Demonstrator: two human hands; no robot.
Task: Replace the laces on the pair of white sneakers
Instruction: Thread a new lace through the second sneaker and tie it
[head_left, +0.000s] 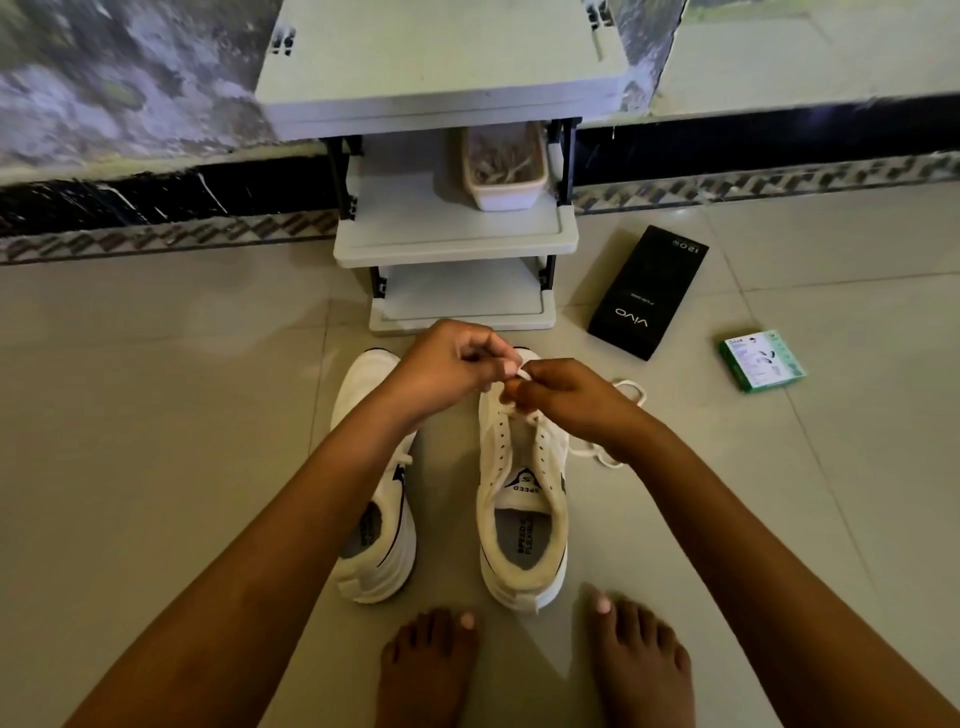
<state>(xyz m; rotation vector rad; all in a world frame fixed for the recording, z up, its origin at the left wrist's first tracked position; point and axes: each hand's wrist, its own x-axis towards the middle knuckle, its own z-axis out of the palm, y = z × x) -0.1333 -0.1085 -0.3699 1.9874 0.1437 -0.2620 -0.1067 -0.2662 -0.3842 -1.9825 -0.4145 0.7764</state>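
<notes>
Bare feet (535, 670) sit at the bottom edge on the tile floor (156, 415), toes just short of the heels of two white sneakers. Grip first: left hand (441, 371) and right hand (563, 395) meet over the toe end of the right sneaker (522, 499), both pinched narrow on a white lace (519, 371) w/ thumb and forefinger; fingertips nearly touching. Can't tell which eyelet the tip is aimed at, hands cover it. Rest of that lace trails off the shoe's right side in loose loops (618, 415) on the floor. Eyelet rows lower down look empty, so judging by that, threading has only begun at the toe end. To do this step well: hold the tip close to its end so it stays stiff, feed from underside up, pull both ends even before crossing, keep the lace flat, no twist. Left sneaker (374, 493) lies just beside, partly under the left forearm; some lace shows near its tongue, rest hidden. Beyond: small grey shelf (457, 239), black box (647, 293), green box (761, 361), well apart from the shoes
</notes>
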